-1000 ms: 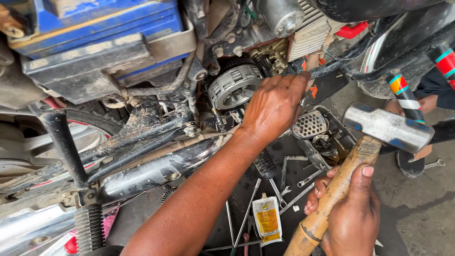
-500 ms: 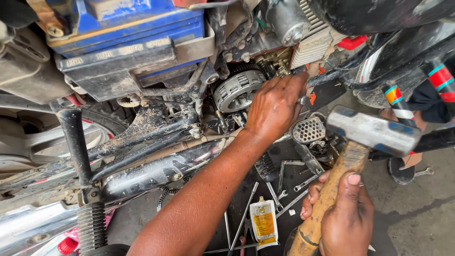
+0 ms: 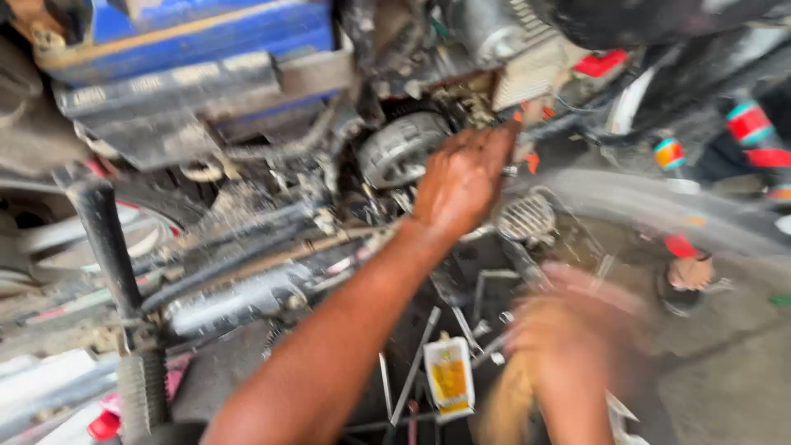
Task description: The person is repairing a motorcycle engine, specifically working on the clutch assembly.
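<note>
My left hand (image 3: 465,177) reaches into a greasy motorcycle engine, its fingers curled around a small metal tool (image 3: 510,171) just right of a round ribbed metal drum (image 3: 402,150). At the lower right my right hand (image 3: 581,334) is blurred by fast motion, gripping the wooden handle of a hammer (image 3: 507,404). A grey streak up and to the right looks like the hammer's head. A round mesh strainer (image 3: 527,218) sits between my two hands.
A blue box (image 3: 206,41) sits at the top left above the frame tubes. A black rod with a ribbed peg (image 3: 103,239) stands at the left. Wrenches (image 3: 412,371) and a yellow-white sachet (image 3: 449,379) lie on the dark floor. Another person's foot (image 3: 688,272) is at the right.
My right hand and the hammer have gone from raised and sharp to a fast blurred swing, lower in view. My left hand stays at the engine.
</note>
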